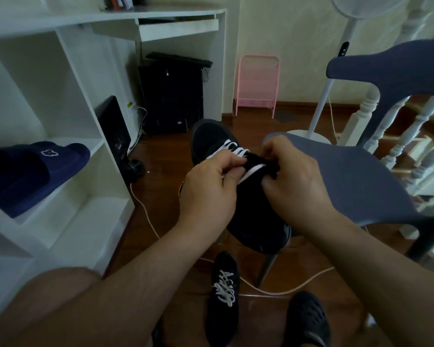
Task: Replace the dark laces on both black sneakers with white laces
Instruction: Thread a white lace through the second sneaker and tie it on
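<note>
Nearest the camera: a bare knee (60,296) at lower left, both forearms reaching forward over it. Left hand (208,186) has its fingers curled, pinching a white lace (251,171) against the tongue of a black sneaker (256,229). Right hand (293,181) closes on the same sneaker from the opposite side — fingertips tucked into the dark upper beside the lace; exactly what they pinch cannot be told. The sneaker is held up between the two hands, toe pointing away, white lacing already showing beyond the grip. Below the grip, on the wooden floor (176,151), lies the second black sneaker (223,299), laced in white. A black perforated clog (308,319) sits just right of it. Right of the grip — a grey-blue plastic chair (356,181). Well left, a white shelf unit (68,186) holding a navy slipper (33,171).
</note>
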Tool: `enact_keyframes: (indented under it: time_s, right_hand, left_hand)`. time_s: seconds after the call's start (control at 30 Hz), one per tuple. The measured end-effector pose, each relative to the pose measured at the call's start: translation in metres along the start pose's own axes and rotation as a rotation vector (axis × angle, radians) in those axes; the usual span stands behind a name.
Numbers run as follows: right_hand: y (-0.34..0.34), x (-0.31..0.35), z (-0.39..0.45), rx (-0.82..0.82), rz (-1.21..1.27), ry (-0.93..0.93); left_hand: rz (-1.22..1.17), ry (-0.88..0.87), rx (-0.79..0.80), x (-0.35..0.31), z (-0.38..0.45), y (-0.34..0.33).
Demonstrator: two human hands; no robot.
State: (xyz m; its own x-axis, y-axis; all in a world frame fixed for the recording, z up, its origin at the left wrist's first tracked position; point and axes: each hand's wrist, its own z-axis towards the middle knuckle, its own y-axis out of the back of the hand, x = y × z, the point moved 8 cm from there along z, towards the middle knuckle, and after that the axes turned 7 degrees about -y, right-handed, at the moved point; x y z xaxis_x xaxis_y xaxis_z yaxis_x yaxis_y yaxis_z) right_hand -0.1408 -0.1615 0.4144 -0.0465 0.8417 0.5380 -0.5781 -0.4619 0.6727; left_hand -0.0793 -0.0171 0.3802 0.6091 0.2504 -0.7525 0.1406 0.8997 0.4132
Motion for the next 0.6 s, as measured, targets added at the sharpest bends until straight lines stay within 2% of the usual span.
enact_keyframes:
  time_s: [0.1,0.17,0.23,0.37,0.5,0.53,0.6]
  right_hand:
    - [-0.007,-0.033,0.001,0.060,0.232,-0.403]
    - [-0.021,-0.040,-0.003,0.188,0.383,-0.504]
    - [-0.028,-0.038,-0.006,0.275,0.491,-0.522]
    - [-0.026,-0.042,-0.006,0.274,0.651,-0.582]
    - [-0.014,-0.049,0.000,0.162,0.441,-0.529]
    - [-0.011,-0.050,0.000,0.137,0.396,-0.523]
    - [-0.012,-0.050,0.000,0.133,0.372,-0.529]
  left_hand:
    - [0.021,0.070,-0.001,0.010,0.004,0.002]
    - [0.020,0.124,-0.010,0.019,0.005,0.003]
    - [-0.008,0.154,-0.030,0.023,0.006,0.005]
    - [-0.028,0.161,-0.024,0.021,0.008,0.010]
    - [-0.055,0.227,0.078,0.029,0.008,0.004]
    - [-0.058,0.230,0.051,0.028,0.009,0.008]
    - [-0.181,0.200,-0.144,0.021,0.017,0.027]
